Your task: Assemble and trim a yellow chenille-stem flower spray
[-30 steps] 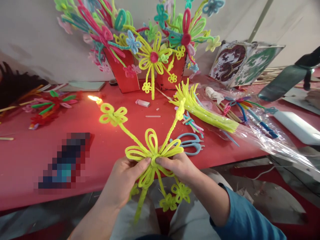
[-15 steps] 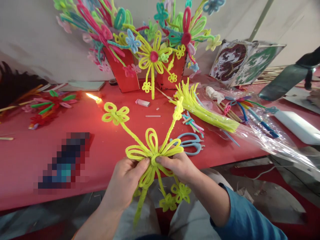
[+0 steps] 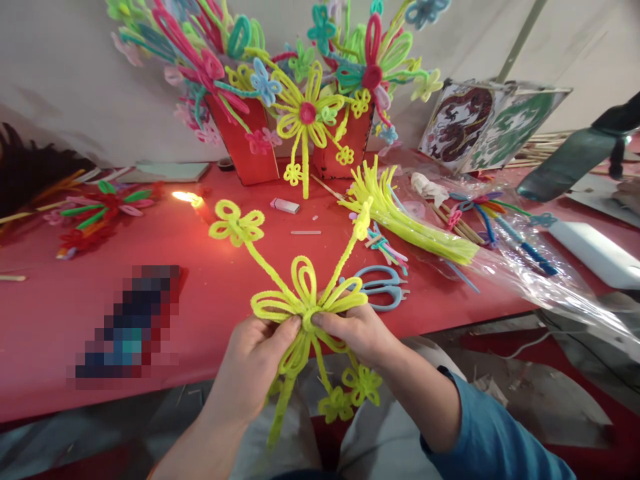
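Both hands grip a yellow pipe-cleaner flower (image 3: 303, 277) at its centre, over the table's near edge. My left hand (image 3: 255, 363) is closed on the left side, thumb pressed next to the round middle. On the other side my right hand (image 3: 357, 333) pinches it, thumb at the centre and fingers behind the petals. Two stems rise from it, one ending in a small open blossom (image 3: 237, 223), the other in a blossom seen edge-on (image 3: 362, 221). Below my hands hang more small blossoms (image 3: 363, 385) and a thick stem. The fingers behind the flower are partly hidden.
A lit flame (image 3: 189, 199) burns behind the left blossom. Blue-handled scissors (image 3: 383, 288) lie right of the flower, with yellow pipe cleaners (image 3: 420, 227) beyond. Red boxes (image 3: 245, 143) hold colourful pipe-cleaner flowers. A blurred dark object (image 3: 130, 323) lies left; a bottle (image 3: 563, 163) stands tilted right.
The two upper blossoms have shifted slightly right, and the left one sits a little higher. Both hands keep their hold at the centre.
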Action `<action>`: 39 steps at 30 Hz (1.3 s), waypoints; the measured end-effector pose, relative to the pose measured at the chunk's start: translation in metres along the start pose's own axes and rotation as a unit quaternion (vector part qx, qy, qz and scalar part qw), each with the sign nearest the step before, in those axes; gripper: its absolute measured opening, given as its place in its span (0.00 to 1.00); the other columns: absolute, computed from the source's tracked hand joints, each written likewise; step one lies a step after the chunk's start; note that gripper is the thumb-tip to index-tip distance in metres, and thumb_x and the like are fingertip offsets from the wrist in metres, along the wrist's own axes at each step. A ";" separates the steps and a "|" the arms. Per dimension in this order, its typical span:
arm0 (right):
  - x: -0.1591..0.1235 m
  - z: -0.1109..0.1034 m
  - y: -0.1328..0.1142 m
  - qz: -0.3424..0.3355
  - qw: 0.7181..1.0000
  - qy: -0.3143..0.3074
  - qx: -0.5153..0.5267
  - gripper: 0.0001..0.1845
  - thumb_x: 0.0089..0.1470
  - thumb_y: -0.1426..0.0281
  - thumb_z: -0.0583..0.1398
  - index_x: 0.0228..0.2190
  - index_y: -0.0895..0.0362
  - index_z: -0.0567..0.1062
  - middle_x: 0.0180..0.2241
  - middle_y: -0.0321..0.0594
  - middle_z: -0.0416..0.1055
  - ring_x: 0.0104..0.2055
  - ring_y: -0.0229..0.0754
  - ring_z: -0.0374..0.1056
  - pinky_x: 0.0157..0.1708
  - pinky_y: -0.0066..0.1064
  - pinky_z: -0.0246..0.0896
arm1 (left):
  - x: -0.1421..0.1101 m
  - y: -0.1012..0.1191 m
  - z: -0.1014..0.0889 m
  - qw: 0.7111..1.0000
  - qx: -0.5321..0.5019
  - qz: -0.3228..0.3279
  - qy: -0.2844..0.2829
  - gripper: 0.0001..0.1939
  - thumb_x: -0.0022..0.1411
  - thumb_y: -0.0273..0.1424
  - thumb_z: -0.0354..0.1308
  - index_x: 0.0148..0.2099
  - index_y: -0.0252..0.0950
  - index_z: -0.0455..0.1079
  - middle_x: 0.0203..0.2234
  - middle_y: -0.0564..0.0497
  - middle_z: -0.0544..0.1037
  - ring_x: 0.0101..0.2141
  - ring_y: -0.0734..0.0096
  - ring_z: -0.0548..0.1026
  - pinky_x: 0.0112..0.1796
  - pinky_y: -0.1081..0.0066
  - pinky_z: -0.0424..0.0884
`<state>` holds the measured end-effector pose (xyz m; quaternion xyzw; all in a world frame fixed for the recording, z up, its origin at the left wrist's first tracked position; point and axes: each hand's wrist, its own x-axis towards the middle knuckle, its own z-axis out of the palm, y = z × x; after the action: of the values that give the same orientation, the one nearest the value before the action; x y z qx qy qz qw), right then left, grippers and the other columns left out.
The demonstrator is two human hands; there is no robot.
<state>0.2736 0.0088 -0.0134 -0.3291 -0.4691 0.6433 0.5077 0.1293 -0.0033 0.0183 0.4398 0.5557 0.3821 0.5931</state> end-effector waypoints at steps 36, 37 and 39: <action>-0.035 0.009 -0.025 -0.043 0.894 0.062 -0.442 0.10 0.51 0.65 0.57 0.31 0.59 0.72 0.27 0.38 0.71 0.29 0.39 0.67 0.28 0.27 0.60 | -0.043 0.007 -0.027 0.972 0.212 0.085 0.045 0.15 0.52 0.41 0.54 0.29 0.33 0.71 0.21 0.51 0.74 0.28 0.64 0.71 0.29 0.70 0.67; -0.042 0.014 -0.027 -0.064 0.870 0.087 -0.482 0.08 0.50 0.66 0.57 0.28 0.59 0.71 0.25 0.37 0.69 0.27 0.38 0.65 0.26 0.27 0.59 | -0.048 0.007 -0.029 0.969 0.223 0.091 0.054 0.15 0.52 0.41 0.54 0.29 0.33 0.71 0.21 0.51 0.74 0.27 0.64 0.71 0.28 0.71 0.66; -0.055 0.025 -0.032 -0.128 0.837 0.113 -0.519 0.06 0.50 0.69 0.56 0.26 0.59 0.71 0.23 0.36 0.67 0.26 0.37 0.64 0.25 0.26 0.57 | -0.056 0.008 -0.031 0.964 0.237 0.102 0.072 0.16 0.51 0.42 0.54 0.28 0.33 0.71 0.21 0.51 0.75 0.27 0.64 0.72 0.27 0.71 0.66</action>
<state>0.2769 -0.0497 0.0224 -0.5516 -0.7120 0.1930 0.3892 0.0936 -0.0503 0.0439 0.5935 0.6236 0.3284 0.3886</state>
